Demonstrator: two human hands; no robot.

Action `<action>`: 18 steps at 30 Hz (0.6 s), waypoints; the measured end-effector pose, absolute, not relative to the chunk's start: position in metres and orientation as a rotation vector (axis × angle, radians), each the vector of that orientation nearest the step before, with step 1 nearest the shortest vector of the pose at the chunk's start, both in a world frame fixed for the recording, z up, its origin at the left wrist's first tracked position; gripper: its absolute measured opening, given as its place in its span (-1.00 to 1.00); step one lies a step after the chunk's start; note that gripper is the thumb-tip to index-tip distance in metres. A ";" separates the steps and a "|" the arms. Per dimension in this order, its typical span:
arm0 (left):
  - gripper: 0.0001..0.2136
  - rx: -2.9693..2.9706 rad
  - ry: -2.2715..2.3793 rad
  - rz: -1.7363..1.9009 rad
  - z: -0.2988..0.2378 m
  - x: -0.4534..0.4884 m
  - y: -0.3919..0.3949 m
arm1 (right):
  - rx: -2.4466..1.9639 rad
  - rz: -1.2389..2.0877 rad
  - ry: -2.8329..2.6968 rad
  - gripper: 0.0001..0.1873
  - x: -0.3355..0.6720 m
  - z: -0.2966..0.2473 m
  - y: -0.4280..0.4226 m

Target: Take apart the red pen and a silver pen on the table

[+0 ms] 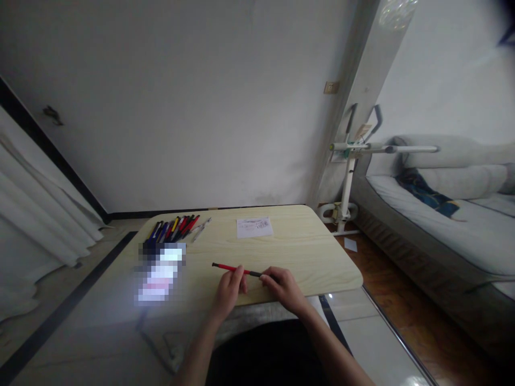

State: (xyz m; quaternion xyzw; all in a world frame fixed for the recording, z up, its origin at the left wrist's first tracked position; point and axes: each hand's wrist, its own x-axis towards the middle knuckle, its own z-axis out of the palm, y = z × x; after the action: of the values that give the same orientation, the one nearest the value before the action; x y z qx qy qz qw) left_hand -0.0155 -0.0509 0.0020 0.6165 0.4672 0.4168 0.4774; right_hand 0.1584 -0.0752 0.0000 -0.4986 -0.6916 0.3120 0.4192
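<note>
A red pen (pixel 229 267) with a black end lies across the near part of the light wooden table (pixel 314 257). My left hand (pixel 229 292) pinches its middle with fingers curled. My right hand (pixel 284 288) is closed round the black end on the right. Both hands rest low over the table's near edge.
A row of several red, blue and black pens (pixel 173 228) lies at the table's far left, with a metal tool (pixel 201 229) beside it. A blurred patch (pixel 161 271) covers something on the left. A paper slip (pixel 254 227) lies at the back. A sofa (pixel 442 214) and a white stand (pixel 346 177) are on the right.
</note>
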 end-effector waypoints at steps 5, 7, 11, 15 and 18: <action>-0.54 1.395 1.094 1.084 0.003 -0.016 -0.049 | -1.232 0.838 -1.631 -0.78 0.156 -0.005 -0.075; -0.54 1.387 1.098 1.083 0.004 -0.015 -0.049 | -1.210 0.871 -1.606 -0.77 0.155 -0.006 -0.075; -0.54 1.464 1.159 1.025 0.004 -0.013 -0.052 | -1.224 0.839 -1.594 -0.83 0.155 -0.007 -0.075; -0.52 1.541 1.212 1.012 0.002 -0.013 -0.053 | -1.242 0.826 -1.616 -0.92 0.156 -0.009 -0.074; -0.52 1.554 1.226 1.006 -0.001 -0.013 -0.052 | -1.235 0.816 -1.633 -0.93 0.157 -0.009 -0.075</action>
State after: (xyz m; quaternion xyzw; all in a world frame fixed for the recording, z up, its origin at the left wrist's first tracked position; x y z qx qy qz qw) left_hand -0.0134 -0.0522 -0.0006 0.6269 0.4948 0.4057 0.4444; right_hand 0.1571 -0.0749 -0.0092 -0.4998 -0.6610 0.3301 0.4521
